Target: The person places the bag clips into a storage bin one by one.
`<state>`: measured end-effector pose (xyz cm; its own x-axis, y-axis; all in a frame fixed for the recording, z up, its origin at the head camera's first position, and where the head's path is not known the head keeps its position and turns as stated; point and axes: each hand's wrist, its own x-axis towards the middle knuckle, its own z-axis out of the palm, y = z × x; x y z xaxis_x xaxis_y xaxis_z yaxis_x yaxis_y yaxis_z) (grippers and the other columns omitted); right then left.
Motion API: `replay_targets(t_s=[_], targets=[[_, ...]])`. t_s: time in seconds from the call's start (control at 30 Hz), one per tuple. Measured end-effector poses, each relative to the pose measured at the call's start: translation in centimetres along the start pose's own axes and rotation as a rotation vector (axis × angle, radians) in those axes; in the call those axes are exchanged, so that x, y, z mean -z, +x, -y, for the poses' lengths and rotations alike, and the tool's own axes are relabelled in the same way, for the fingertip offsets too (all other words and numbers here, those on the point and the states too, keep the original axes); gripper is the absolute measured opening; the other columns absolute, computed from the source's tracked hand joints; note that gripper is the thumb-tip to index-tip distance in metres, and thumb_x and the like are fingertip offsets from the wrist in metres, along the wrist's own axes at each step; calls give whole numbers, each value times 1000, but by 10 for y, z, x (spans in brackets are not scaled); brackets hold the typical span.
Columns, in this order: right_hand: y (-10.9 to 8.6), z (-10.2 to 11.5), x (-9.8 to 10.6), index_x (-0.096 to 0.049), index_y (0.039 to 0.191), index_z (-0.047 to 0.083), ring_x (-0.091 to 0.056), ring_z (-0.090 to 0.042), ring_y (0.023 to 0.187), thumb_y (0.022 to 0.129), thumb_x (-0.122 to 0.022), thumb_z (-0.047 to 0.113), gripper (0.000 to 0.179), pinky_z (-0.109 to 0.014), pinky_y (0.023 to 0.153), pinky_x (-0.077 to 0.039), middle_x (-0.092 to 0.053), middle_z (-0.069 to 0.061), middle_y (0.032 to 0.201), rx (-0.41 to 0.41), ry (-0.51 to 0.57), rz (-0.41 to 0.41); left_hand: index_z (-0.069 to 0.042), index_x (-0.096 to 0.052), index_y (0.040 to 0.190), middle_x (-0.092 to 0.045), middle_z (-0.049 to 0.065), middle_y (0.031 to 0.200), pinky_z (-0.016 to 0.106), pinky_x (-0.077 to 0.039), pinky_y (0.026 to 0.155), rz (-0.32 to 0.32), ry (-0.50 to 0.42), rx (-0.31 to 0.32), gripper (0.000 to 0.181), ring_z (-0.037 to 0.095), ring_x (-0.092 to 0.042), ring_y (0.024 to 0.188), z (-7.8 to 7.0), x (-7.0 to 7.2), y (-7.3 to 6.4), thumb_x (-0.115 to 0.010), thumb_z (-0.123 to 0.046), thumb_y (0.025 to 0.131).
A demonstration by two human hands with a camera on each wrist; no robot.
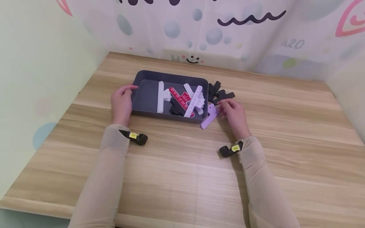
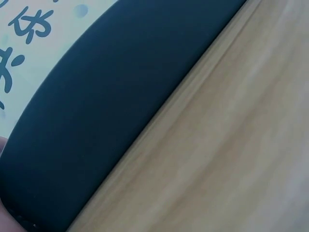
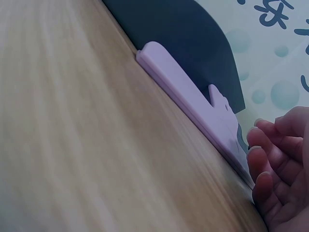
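Note:
My left hand [image 1: 122, 103] grips the left wall of a dark rectangular tray [image 1: 146, 95], whose side fills much of the left wrist view. Inside lie a white clip [image 1: 161, 101], a red clip [image 1: 177, 97] with ruler marks, a pale lilac ruler clip [image 1: 194, 102] over another white one, and a black clip [image 1: 178, 108]. Outside the tray's right front corner, a purple clip [image 3: 186, 92] lies on the table. Right beside it and two black clips [image 1: 225, 95] is my right hand [image 1: 235, 115], fingers loosely curled; nothing shows between the fingers [image 3: 258, 159].
The wood-grain table [image 1: 176, 164] extends in front of the tray and to both sides. A printed wall covering [image 1: 182, 34] rises behind the table's back edge, with a pale wall [image 1: 42, 63] at the left. Each wrist wears a black strap with a small camera [image 1: 140, 139].

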<state>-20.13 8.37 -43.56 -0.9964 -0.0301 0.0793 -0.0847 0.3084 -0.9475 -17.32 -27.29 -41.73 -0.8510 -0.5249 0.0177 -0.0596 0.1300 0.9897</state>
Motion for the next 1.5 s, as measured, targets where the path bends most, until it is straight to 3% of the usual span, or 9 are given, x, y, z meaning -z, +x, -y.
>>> replay_targets(t_s=[0.83,1.5], targets=[[-1,2,-3,-64,96,6,-50,-18,62,89,-52,34,31,-25,51,-43,-60,-11,80,11,-3,16,-14,-69,100,-54,0,123,22,-30,96,-13,2,-15,30,5,-43,113,5,3,1,-41,-11,91],[0,-2,0,-64,96,6,-50,-18,63,89,-52,35,33,-24,51,-42,-60,-11,81,17,9,8,-17,-68,101,-51,-3,126,24,-28,99,11,20,7,30,4,-40,116,0,0,-1,-39,-15,92]])
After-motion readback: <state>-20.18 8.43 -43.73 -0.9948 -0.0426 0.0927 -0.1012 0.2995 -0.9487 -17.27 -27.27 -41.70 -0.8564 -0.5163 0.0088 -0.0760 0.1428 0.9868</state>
